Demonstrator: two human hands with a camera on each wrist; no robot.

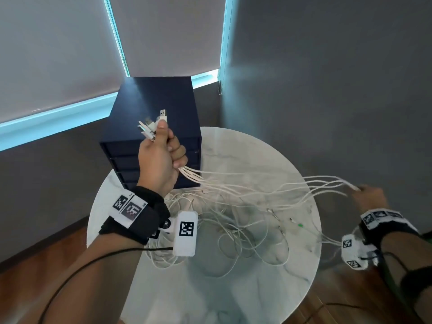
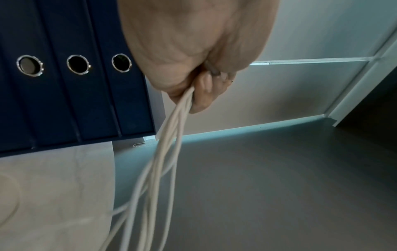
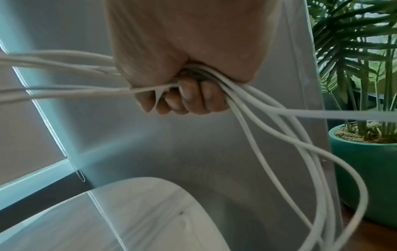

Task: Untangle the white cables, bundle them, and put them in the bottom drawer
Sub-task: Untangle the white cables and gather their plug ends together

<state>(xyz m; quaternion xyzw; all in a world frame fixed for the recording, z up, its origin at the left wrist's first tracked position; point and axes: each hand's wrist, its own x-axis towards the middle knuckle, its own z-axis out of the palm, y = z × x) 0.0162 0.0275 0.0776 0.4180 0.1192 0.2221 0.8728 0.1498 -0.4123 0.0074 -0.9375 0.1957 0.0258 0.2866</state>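
Several white cables (image 1: 245, 188) stretch between my two hands above a round marble table (image 1: 233, 288). My left hand (image 1: 161, 155) is raised in front of the dark blue drawer unit (image 1: 154, 101) and grips the cables just below their USB plugs (image 1: 152, 123), which stick out above my thumb. My right hand (image 1: 369, 197), off the table's right edge, grips the same strands farther along. In the right wrist view the cables (image 3: 268, 108) pass through my curled fingers (image 3: 189, 96). Slack loops (image 1: 233, 235) lie tangled on the tabletop. In the left wrist view the drawer fronts (image 2: 75, 84) show round pull holes.
The drawer unit stands at the table's back left, all drawers closed. A potted plant in a teal pot (image 3: 365, 163) stands on the wooden floor to the right. Grey walls and blinds (image 1: 58, 54) lie behind. A black wire runs from my left wrist band (image 1: 138, 213).
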